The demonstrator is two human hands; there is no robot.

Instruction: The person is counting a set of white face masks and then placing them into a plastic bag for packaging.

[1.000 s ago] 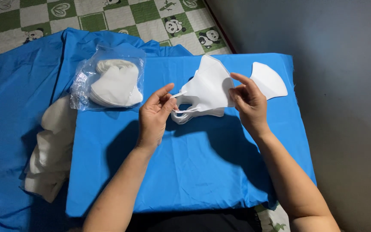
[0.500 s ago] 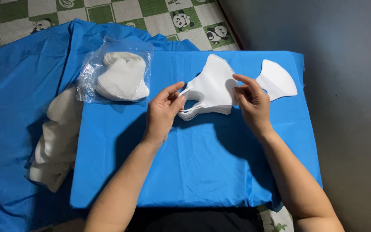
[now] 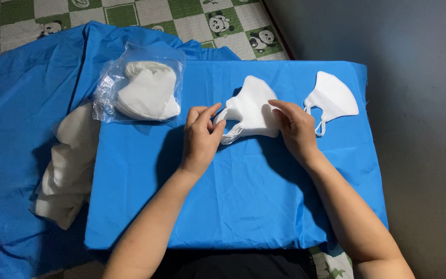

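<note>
White fabric masks, several nested into one small stack of masks (image 3: 251,109), lie between the two hands on the blue-covered counter (image 3: 243,206), a little past the middle toward its far edge. The stack's long axis runs roughly left to right with a slight tilt: the pointed nose end rises toward the far side, while the ear loops trail out at the lower left, just beside the left hand. The left hand (image 3: 201,139) sits at that looped end, thumb and forefinger brought close together at the loops, seemingly pinching them, though whether they truly grip is hard to tell. The right hand (image 3: 295,129) rests on the opposite, right-hand edge of the stack, fingers stretched flat and touching the top mask rather than curled around it. Both hands are therefore in contact, one at each end, so neither is clearly nearer; the stack lies directly ahead of both wrists. Just right of the right hand, apart from the stack, a single mask (image 3: 332,97) lies flat with its loops toward the near side. Well to the left, a clear plastic bag of masks (image 3: 143,88) rests at the counter's far left corner, and a loose pile of white masks (image 3: 68,165) lies off the counter on the blue cloth (image 3: 11,103) spread over the checked floor (image 3: 192,15)
</note>
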